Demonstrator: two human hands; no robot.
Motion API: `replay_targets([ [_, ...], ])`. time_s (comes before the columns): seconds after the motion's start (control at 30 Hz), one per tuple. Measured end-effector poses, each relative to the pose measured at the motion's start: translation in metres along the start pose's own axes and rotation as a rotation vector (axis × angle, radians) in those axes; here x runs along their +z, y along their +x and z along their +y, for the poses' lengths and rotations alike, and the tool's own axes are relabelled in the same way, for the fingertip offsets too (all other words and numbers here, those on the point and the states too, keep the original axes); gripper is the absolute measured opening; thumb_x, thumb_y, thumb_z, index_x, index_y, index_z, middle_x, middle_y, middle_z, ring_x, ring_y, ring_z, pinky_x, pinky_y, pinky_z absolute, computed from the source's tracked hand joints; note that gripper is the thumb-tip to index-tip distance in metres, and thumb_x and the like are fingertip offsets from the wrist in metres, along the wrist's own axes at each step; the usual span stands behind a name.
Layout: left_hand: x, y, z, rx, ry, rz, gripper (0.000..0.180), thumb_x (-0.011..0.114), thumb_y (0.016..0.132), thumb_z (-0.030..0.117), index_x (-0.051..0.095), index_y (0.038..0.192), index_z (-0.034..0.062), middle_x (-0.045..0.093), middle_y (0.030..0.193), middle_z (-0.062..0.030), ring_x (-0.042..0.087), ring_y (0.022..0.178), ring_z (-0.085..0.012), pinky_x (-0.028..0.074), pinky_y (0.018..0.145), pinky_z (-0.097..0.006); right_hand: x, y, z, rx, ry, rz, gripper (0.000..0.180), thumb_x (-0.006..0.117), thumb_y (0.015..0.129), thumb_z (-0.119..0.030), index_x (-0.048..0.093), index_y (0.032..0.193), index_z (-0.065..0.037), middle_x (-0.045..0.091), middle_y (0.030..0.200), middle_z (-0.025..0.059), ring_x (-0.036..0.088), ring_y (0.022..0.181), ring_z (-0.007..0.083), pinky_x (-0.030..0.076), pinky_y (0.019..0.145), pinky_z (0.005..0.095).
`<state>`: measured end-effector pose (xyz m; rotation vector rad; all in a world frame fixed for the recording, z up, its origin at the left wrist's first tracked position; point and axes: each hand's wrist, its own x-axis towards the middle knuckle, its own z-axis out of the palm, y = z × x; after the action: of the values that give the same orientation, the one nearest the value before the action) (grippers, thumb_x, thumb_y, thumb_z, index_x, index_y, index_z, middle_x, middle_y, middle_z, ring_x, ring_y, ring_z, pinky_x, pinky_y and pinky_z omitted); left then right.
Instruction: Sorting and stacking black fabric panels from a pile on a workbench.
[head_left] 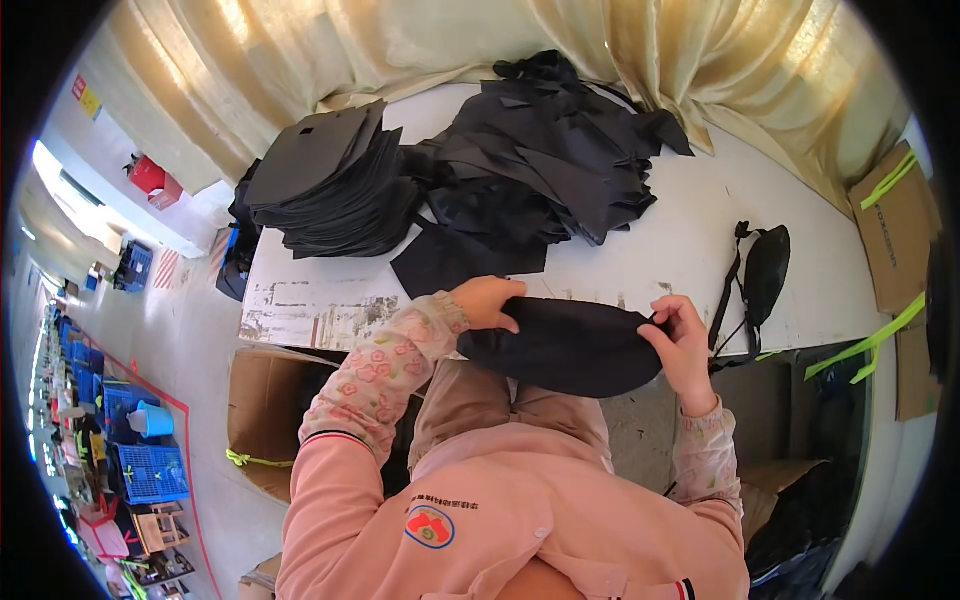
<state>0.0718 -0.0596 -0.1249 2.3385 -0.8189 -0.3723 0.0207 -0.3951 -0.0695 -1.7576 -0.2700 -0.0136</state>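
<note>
A black oval fabric pouch [565,345] is stretched between my two hands at the table's near edge, above my lap. My left hand [488,304] grips its upper left end, with the thumb on the near face and the fingers partly hidden behind. At its upper right corner, my right hand [681,343] pinches the cloth between thumb and fingers. Just beyond the pouch lies a flat black fabric piece [465,262]. To the right of my right hand rests a small black waist bag [767,275] with a strap.
A neat stack of black panels [325,185] stands at the back left of the white table [700,220]. Beside it is a loose heap of black fabric [560,150]. Gold curtains [480,40] hang behind. Cardboard boxes [895,230] flank the table; blue crates [152,472] stand on the floor leftward.
</note>
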Motion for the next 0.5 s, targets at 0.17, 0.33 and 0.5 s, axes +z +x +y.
replay_targets([
  [0.17, -0.024, -0.036, -0.032, -0.247, 0.393, -0.187, 0.040, 0.080, 0.065, 0.034, 0.069, 0.095, 0.0093, 0.068, 0.093, -0.0125, 0.064, 0.095, -0.0340, 0.044, 0.082, -0.047, -0.015, 0.013, 0.065, -0.055, -0.126, 0.134, 0.031, 0.070, 0.074, 0.006, 0.058, 0.101, -0.003, 0.054, 0.091, 0.0020, 0.051, 0.083, 0.0120, 0.045, 0.076, 0.0250],
  [0.33, -0.065, -0.105, -0.083, -0.450, 0.476, -0.293, 0.048, 0.081, 0.062, 0.041, 0.069, 0.095, 0.0085, 0.067, 0.087, -0.0151, 0.063, 0.090, -0.0363, 0.046, 0.073, -0.047, -0.019, 0.023, 0.108, -0.011, -0.164, 0.154, 0.028, 0.069, 0.072, 0.007, 0.060, 0.096, -0.003, 0.056, 0.091, 0.0040, 0.054, 0.084, 0.0136, 0.046, 0.074, 0.0269],
  [0.5, -0.089, -0.151, -0.105, -0.551, 0.477, -0.069, 0.051, 0.083, 0.062, 0.038, 0.069, 0.101, 0.0076, 0.066, 0.091, -0.0184, 0.063, 0.092, -0.0382, 0.049, 0.081, -0.046, 0.001, 0.039, 0.122, -0.058, -0.241, 0.096, 0.028, 0.069, 0.072, 0.006, 0.060, 0.097, -0.003, 0.057, 0.093, 0.0068, 0.057, 0.085, 0.0200, 0.047, 0.076, 0.0304],
])
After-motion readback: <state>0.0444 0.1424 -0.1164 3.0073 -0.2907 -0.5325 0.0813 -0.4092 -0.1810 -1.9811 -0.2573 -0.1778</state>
